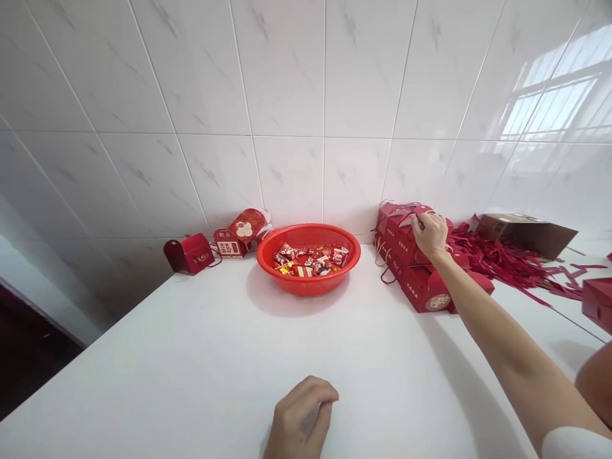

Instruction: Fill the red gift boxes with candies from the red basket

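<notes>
pinching a dark cord (421,223) atop red boxes (406,245) — right hand (432,234); left hand (299,414) — loosely curled, empty.

Right arm (507,341) outstretched, left grip (302,417) loosely curled.

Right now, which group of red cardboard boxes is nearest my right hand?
The stack right of the red plastic basket, with your right hand at its top; the boxes left of the basket are farther away.

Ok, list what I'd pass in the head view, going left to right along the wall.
Small red box → patterned box → red basket of sweets → stacked red boxes → cardboard box → red box at the right edge.
</notes>
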A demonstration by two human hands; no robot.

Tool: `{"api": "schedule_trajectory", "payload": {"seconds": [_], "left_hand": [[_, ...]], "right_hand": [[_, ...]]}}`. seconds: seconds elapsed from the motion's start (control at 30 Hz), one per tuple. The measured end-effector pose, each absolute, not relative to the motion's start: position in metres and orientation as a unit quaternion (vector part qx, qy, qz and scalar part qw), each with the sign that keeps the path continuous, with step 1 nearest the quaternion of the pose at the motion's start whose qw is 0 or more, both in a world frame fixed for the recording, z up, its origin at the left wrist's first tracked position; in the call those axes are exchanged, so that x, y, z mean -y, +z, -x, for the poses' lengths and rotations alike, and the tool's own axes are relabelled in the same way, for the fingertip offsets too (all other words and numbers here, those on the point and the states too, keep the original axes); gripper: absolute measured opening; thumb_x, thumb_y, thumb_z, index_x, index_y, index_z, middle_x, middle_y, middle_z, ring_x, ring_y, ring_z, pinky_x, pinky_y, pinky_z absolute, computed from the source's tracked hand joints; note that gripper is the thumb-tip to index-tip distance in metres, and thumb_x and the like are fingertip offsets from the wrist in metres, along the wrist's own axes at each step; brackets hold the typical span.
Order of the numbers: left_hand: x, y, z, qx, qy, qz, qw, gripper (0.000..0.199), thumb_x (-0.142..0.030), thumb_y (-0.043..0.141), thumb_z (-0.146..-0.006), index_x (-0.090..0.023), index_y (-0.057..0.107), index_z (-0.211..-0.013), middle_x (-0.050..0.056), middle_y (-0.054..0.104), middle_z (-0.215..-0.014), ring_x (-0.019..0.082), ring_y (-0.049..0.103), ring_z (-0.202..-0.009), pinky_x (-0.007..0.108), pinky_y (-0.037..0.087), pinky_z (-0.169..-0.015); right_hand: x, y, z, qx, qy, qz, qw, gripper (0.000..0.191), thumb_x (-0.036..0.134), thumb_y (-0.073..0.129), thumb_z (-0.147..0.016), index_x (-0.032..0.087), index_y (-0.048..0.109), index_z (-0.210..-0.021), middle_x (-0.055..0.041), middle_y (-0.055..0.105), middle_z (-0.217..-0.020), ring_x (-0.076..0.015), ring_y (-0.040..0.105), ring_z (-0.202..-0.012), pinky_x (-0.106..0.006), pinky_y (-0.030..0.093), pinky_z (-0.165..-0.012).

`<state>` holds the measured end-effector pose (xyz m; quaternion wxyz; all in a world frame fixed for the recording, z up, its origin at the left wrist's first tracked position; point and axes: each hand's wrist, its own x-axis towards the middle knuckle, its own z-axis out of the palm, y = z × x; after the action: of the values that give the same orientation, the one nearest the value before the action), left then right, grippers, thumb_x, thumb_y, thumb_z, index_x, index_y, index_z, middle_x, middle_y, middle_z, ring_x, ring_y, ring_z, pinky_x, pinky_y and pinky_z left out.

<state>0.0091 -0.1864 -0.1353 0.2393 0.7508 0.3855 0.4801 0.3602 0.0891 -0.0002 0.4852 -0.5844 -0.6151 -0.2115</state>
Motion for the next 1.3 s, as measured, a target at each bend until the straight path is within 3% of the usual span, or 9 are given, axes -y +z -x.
{"api": "schedule_trajectory", "payload": {"seconds": [0.1,0.2,0.3,0.43,0.8,1.0,1.1,1.17,1.3], "left_hand": [[0.187,-0.135,-0.009,-0.385,0.491,-0.744,0.24,0.02,-0.011,0.048,-0.095,-0.023,0.063,-0.088,0.002,0.068,-0.082,0.014,0.064,-0.072,0.022,0.052,-0.066],[0.187,-0.134,-0.008,-0.376,0.485,-0.753,0.238,0.019,-0.011,0.049,-0.095,-0.022,0.063,-0.089,0.003,0.068,-0.083,0.014,0.065,-0.073,0.023,0.053,-0.066],[0.188,-0.132,-0.008,-0.379,0.477,-0.755,0.242,0.02,-0.012,0.048,-0.095,-0.022,0.065,-0.09,0.005,0.069,-0.084,0.016,0.066,-0.074,0.025,0.055,-0.068],[0.187,-0.133,-0.009,-0.388,0.475,-0.75,0.249,0.021,-0.012,0.048,-0.095,-0.022,0.065,-0.09,0.005,0.069,-0.084,0.016,0.067,-0.075,0.026,0.055,-0.069],[0.186,-0.109,0.005,-0.4,0.466,-0.759,0.217,0.021,-0.011,0.051,-0.093,-0.021,0.069,-0.087,0.004,0.073,-0.085,0.015,0.07,-0.077,0.023,0.057,-0.071],[0.135,-0.068,0.062,-0.539,0.623,-0.555,0.115,0.012,-0.027,0.065,-0.08,-0.019,0.072,-0.076,0.004,0.075,-0.078,0.02,0.071,-0.075,0.03,0.059,-0.075],[0.084,-0.041,0.096,-0.58,0.697,-0.42,0.046,0.009,-0.024,0.066,-0.07,-0.018,0.071,-0.075,0.005,0.075,-0.082,0.023,0.071,-0.083,0.033,0.058,-0.083],[0.047,-0.024,0.116,-0.624,0.678,-0.389,0.021,0.014,-0.018,0.063,-0.07,-0.017,0.071,-0.082,0.006,0.074,-0.09,0.024,0.07,-0.089,0.035,0.056,-0.09],[-0.006,0.004,0.145,-0.751,0.491,-0.44,-0.025,0.016,-0.012,0.062,-0.075,-0.012,0.067,-0.09,0.011,0.071,-0.105,0.026,0.065,-0.103,0.041,0.048,-0.103]], "right_hand": [[-0.087,-0.003,-0.36,0.607,-0.23,0.606,0.46,0.026,0.037,0.046,-0.086,0.023,0.045,-0.065,-0.0091,0.057,-0.07,-0.027,0.049,-0.081,-0.042,0.035,-0.083],[-0.084,-0.003,-0.358,0.586,-0.25,0.641,0.428,0.027,0.044,0.05,-0.086,0.02,0.063,-0.086,-0.0147,0.064,-0.091,-0.033,0.049,-0.097,-0.049,0.033,-0.089],[-0.078,-0.003,-0.349,0.57,-0.27,0.662,0.404,0.039,0.047,0.056,-0.082,0.015,0.065,-0.101,-0.0209,0.062,-0.108,-0.0377,0.044,-0.109,-0.056,0.029,-0.095],[-0.064,-0.004,-0.319,0.598,-0.274,0.627,0.417,0.034,0.035,0.056,-0.08,0.014,0.063,-0.105,-0.0237,0.056,-0.123,-0.0396,0.041,-0.12,-0.059,0.026,-0.1],[-0.013,-0.026,-0.157,0.804,-0.179,0.338,0.456,0.015,0.017,0.048,-0.091,0.021,0.062,-0.094,-0.0113,0.068,-0.103,-0.0263,0.054,-0.104,-0.046,0.032,-0.104],[0.022,-0.084,-0.095,0.885,-0.187,0.16,0.396,0.017,0.012,0.047,-0.091,0.018,0.061,-0.085,-0.0104,0.067,-0.094,-0.0238,0.054,-0.099,-0.044,0.037,-0.102],[0.038,-0.111,-0.076,0.91,-0.19,0.097,0.354,0.015,0.016,0.049,-0.091,0.018,0.061,-0.082,-0.0115,0.067,-0.096,-0.0245,0.055,-0.099,-0.045,0.039,-0.103],[0.048,-0.122,-0.068,0.926,-0.184,0.068,0.323,0.014,0.018,0.05,-0.092,0.018,0.061,-0.084,-0.0126,0.068,-0.099,-0.0249,0.055,-0.103,-0.047,0.038,-0.105],[0.063,-0.128,-0.063,0.945,-0.156,0.061,0.281,0.01,0.018,0.051,-0.094,0.018,0.061,-0.09,-0.0136,0.068,-0.104,-0.0246,0.056,-0.109,-0.047,0.038,-0.107]]}}
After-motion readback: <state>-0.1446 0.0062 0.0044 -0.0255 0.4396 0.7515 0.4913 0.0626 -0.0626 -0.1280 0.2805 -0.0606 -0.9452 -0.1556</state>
